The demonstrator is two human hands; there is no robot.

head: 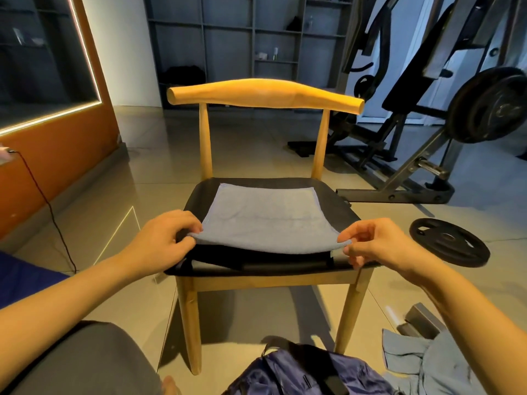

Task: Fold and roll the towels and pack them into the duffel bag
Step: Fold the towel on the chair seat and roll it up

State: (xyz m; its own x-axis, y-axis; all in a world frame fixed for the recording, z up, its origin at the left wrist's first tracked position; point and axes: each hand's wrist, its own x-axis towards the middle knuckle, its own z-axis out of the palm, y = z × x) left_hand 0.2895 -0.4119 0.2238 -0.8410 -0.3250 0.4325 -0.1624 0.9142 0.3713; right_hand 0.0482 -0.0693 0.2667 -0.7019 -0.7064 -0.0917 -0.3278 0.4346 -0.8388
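Towel (265, 218) lay spread on chair (336, 201) seat. We pinched its near corners, raised slightly off seat: left hand (159, 240) on left corner, right hand (379, 243) on right, well apart. Bag (299, 374) sat on floor below chair front, second towel (422, 363) crumpled just right of it.

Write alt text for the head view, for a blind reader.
The left hand and right hand pinch the near corners of a blue-grey towel spread on the black seat of a wooden chair. A blue duffel bag lies on the floor.
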